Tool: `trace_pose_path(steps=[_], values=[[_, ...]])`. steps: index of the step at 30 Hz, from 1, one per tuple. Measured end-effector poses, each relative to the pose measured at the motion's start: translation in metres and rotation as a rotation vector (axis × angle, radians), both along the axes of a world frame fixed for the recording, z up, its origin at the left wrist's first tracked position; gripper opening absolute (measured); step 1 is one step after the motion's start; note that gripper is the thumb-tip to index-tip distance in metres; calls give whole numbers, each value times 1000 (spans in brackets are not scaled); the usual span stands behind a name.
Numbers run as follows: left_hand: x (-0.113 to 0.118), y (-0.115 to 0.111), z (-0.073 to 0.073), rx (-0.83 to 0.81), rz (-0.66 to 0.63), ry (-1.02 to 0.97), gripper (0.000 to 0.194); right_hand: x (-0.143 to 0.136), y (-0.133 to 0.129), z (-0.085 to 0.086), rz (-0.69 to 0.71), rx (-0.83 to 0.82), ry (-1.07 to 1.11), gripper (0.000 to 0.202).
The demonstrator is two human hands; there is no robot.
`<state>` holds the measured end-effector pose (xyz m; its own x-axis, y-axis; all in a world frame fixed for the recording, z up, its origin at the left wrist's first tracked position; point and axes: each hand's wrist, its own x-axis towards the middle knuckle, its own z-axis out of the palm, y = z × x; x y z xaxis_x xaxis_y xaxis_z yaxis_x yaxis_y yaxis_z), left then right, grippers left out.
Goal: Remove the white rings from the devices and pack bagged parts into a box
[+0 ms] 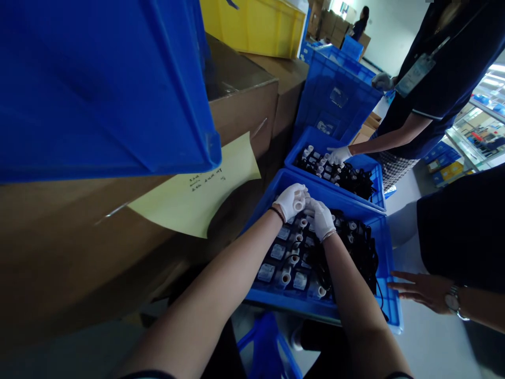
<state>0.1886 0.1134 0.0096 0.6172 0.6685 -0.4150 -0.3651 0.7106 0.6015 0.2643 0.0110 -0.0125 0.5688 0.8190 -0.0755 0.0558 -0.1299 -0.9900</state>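
My left hand (291, 202), in a white glove, is closed around a white cylindrical fitting (299, 204) above the far left part of a blue crate (395, 310). Close beside it, my right hand (320, 217), also gloved, has its fingers bent toward the same spot; what its fingertips touch is hidden. Below both hands, the crate holds rows of dark units with pale labels (278, 251) and white round fittings (286, 277). Bundles of black cable (361, 250) fill the crate's right part.
A person's gloved hand (340, 155) reaches into a second blue crate (381, 181) behind. Another person's bare hand (424, 290) is at the near crate's right edge. Cardboard boxes (244, 108), a yellow paper (197, 202) and a large blue bin (98, 89) stand left. A blue stool (268, 347) is below.
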Motion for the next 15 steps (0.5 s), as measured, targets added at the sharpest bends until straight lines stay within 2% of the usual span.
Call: trace_pose_path(steps=[2,3,5,7,11,15], values=[[-1,-1,-1,7,6,19,14,0,-4,5,-41,67,-288,42],[-2,-2,0,11,0,30,15,0,-7,8,-9,109,-482,40],[-3,-5,1,11,-35,59,15,-1,-13,14,152,155,-852,35],[-3,-7,2,10,-76,93,14,-2,-18,19,315,124,-1098,35],[0,-9,1,31,-91,148,12,-3,-17,23,425,3,-1288,41],[4,-10,-2,91,-40,181,13,1,-16,23,403,-26,-1224,35]])
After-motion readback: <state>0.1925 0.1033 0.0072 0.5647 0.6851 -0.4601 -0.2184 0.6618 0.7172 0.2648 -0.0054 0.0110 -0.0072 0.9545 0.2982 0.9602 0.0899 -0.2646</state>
